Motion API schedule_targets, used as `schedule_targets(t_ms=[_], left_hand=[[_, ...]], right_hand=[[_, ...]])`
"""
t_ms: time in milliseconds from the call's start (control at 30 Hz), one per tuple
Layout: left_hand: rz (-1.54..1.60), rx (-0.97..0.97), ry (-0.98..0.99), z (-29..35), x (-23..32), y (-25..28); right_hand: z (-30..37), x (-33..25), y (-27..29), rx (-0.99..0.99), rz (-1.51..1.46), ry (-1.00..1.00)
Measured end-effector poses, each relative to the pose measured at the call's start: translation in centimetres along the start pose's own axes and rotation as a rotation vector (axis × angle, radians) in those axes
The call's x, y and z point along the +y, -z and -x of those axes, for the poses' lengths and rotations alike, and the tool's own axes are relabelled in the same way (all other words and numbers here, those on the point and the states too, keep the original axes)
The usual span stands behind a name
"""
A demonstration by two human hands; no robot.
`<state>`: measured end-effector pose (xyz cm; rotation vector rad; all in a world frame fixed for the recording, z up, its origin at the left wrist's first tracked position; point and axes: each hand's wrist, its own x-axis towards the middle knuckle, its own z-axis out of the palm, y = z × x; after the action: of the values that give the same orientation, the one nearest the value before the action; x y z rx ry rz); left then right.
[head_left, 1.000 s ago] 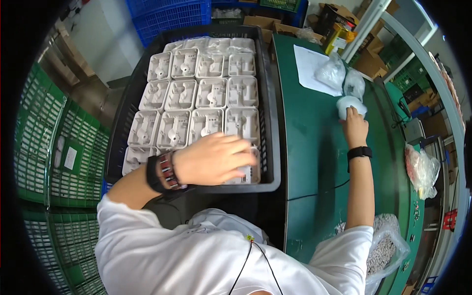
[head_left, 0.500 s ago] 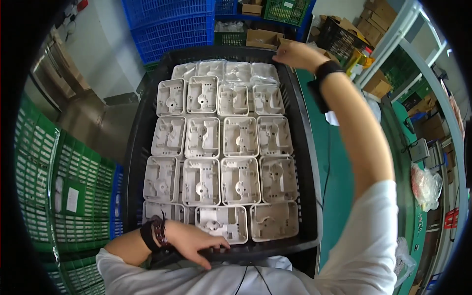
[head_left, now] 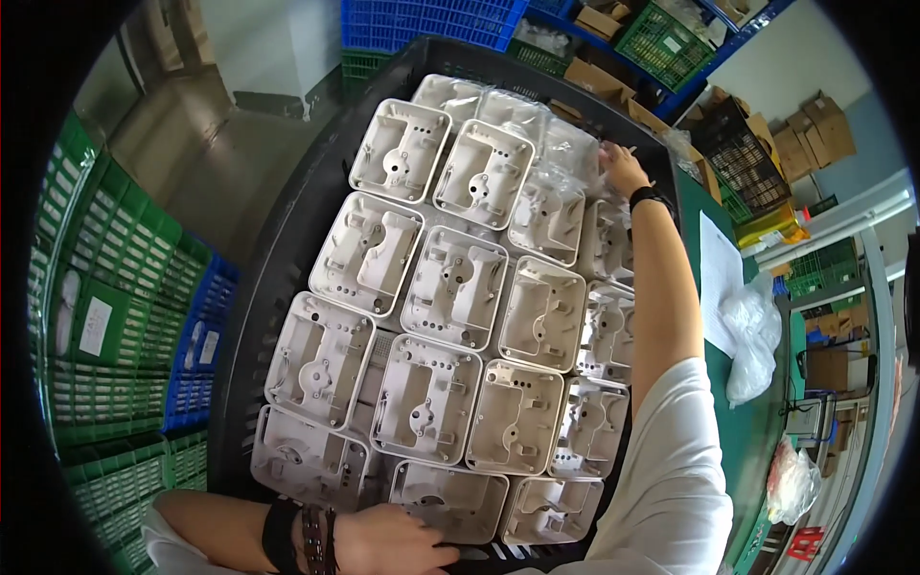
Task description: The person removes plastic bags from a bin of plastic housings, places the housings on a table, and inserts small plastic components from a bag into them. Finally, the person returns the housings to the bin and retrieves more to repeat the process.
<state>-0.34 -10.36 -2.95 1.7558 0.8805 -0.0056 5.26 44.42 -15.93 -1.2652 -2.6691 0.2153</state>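
Note:
A large black plastic crate (head_left: 251, 316) holds rows of pale grey plastic housings (head_left: 455, 278), open side up, with holes and ribs inside. Clear plastic film (head_left: 561, 172) covers those at its far end. My right hand (head_left: 623, 171) reaches to the far right corner, fingers bent down at the film beside the last housing; what they grip is hidden. My left hand (head_left: 393, 541) lies at the crate's near edge, by a near-row housing (head_left: 450, 498), fingers apart and holding nothing. My right forearm hides part of the right-hand column.
Green crates (head_left: 115, 316) and blue crates (head_left: 206, 340) are stacked on the left. More blue crates (head_left: 431, 21) stand behind. Along the right runs a green bench (head_left: 757, 422) with a white sheet (head_left: 717, 273) and a clear plastic bag (head_left: 752, 331). Cardboard boxes (head_left: 815, 134) lie farther back.
The view has turned and come closer to the crate, which now appears tilted. My right hand has gone from the far right rim to the film-covered housings inside. My left hand stays at the near edge.

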Motion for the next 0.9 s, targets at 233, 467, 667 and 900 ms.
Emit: schedule_targets(t_ms=[233,467,667,900], left_hand=[[-0.132,0.267,0.016,-0.6,0.8,-2.1],[-0.156,0.274,0.006,-0.5,1.0,-2.6],[-0.184,0.290,-0.057,-1.1,0.7,-3.0],[-0.176,0.295,-0.045,-0.8,0.8,-3.0]], right_hand=[[0.2,-2.5,0.3,0.032,0.090,-0.180],[1.0,-2.4,1.5,0.137,0.259,-0.232],[0.5,-0.9,2.4,0.202,0.031,-0.232],[0.1,0.1,5.7,0.279,0.013,-0.148]])
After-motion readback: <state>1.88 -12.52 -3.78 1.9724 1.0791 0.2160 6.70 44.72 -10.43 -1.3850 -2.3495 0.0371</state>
